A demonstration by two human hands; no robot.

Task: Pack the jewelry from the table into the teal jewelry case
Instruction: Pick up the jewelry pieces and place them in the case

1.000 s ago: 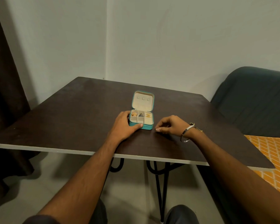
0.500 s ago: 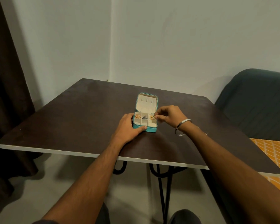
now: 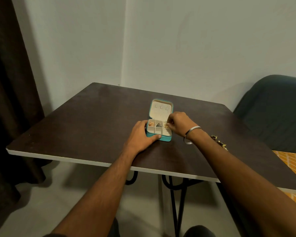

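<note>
The teal jewelry case (image 3: 166,138) lies open on the dark table (image 3: 85,127), its cream lid (image 3: 161,109) standing up at the back. Gold pieces (image 3: 151,124) fill the back left compartment and a dark piece (image 3: 158,124) the back middle one. My left hand (image 3: 140,136) grips the case's left front corner, thumb along the front wall. My right hand (image 3: 178,124) hovers over the back right compartment and pinches a small gold piece (image 3: 166,126) at its fingertips. A gold and dark chain (image 3: 220,142) lies on the table to the right, behind my right forearm.
A silver bangle (image 3: 190,134) sits on my right wrist. A dark teal chair (image 3: 272,113) stands at the table's right, with an orange patterned surface (image 3: 294,161) beside it. A dark curtain (image 3: 7,100) hangs on the left. Walls close off the back.
My right hand rose from the table in front of the case to the back right compartment with a small gold piece. The left hand kept its hold on the case.
</note>
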